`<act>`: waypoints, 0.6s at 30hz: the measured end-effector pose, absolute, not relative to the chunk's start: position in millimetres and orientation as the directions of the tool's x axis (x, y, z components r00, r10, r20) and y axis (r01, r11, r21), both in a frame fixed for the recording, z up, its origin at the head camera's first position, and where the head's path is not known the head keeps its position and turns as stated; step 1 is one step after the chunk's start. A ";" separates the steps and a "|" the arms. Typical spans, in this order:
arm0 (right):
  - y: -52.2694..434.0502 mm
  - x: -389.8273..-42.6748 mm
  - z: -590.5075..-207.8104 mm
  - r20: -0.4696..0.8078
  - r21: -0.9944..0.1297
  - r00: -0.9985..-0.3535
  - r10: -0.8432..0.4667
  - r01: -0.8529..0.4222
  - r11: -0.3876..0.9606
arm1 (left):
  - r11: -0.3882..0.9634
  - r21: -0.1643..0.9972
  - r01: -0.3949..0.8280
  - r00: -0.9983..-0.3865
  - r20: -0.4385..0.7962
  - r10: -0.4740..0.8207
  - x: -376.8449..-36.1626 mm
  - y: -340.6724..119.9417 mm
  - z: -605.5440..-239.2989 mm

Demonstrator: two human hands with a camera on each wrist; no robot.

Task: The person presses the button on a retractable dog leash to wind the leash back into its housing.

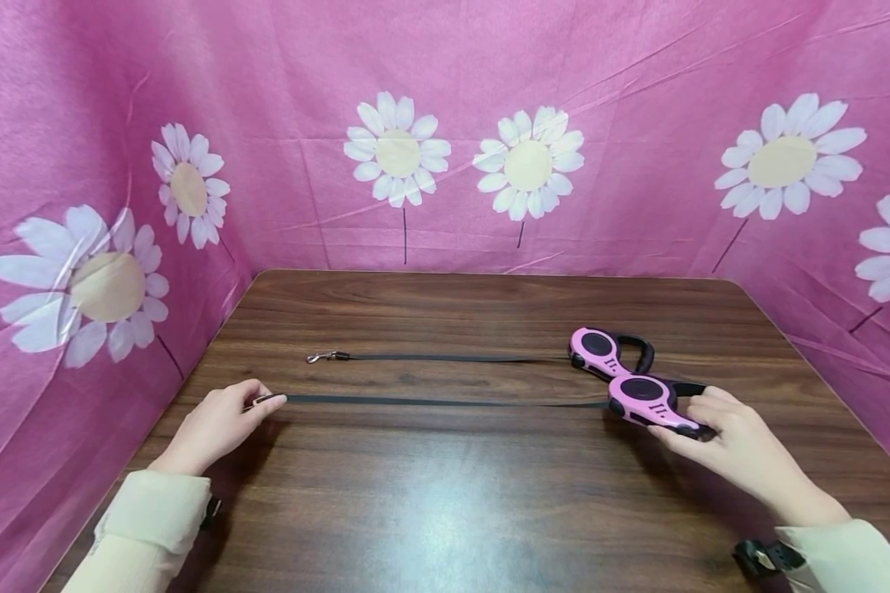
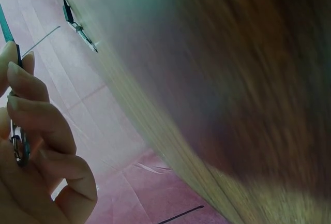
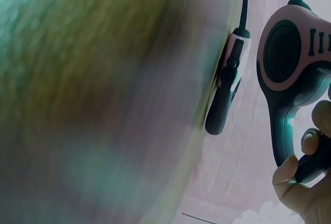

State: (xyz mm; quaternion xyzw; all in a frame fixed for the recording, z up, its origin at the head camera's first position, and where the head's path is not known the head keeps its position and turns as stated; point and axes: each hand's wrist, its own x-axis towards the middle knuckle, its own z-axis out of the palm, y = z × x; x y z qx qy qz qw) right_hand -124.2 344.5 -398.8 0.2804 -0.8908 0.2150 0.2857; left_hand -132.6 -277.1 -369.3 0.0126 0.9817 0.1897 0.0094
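Near retractable leash (image 1: pixel 648 400): right hand (image 1: pixel 737 445) curls round its black handle, left hand (image 1: pixel 215 424) pinches its clip end (image 1: pixel 263 400). Black tape (image 1: pixel 445 402) is taut between them, long axis left-right. Just beyond the near leash, a second pink leash (image 1: pixel 601 349) lies parallel, untouched. Dark wood surface (image 1: pixel 445 511); pink daisy cloth (image 1: pixel 526 165) behind.

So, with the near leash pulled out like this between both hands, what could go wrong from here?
1. The left hand only pinches the clip. If it slips, the taut tape may snap back toward the right hand.
2. The near leash sits close against the far leash, so moving it may knock the far one.
3. The far tape runs close alongside; the two could tangle.
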 end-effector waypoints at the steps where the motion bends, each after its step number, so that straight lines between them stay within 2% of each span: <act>1: 344.2 -124.4 -398.7 0.630 -0.223 -0.678 -0.379 -0.625 0.748 | 0.929 0.371 0.020 -0.999 -0.016 0.028 -132.9 -276.9 -369.4; 18: 333.8 -127.4 -396.2 0.627 -0.231 -0.664 -0.407 -0.658 0.717 | 0.926 0.375 0.036 -0.999 -0.021 0.047 -135.0 -271.8 -370.7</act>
